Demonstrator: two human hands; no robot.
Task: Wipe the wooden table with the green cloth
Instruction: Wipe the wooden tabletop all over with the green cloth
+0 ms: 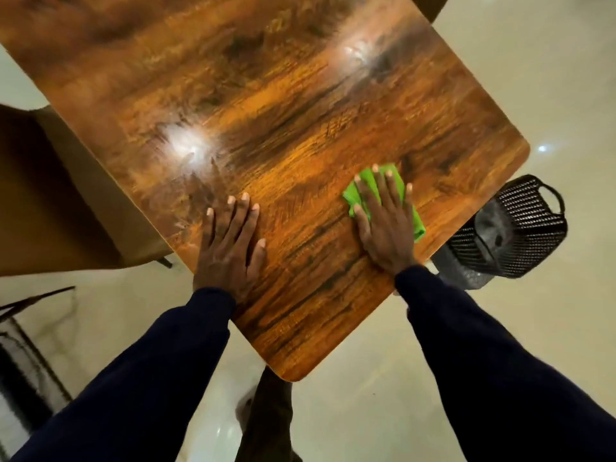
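Note:
The glossy wooden table (266,105) fills the upper middle of the head view, one rounded corner pointing toward me. A bright green cloth (361,191) lies on it near the right edge. My right hand (383,221) lies flat on top of the cloth with fingers spread, pressing it onto the wood; green shows past the fingertips and at the right of the palm. My left hand (230,245) rests flat and empty on the bare tabletop near the left edge, fingers apart. Dark blue sleeves cover both arms.
A black mesh basket (520,228) with a handle stands on the pale floor just right of the table. A brown chair (50,195) sits against the table's left side. A dark metal frame (26,328) shows at lower left. The table leg (266,411) is below the near corner.

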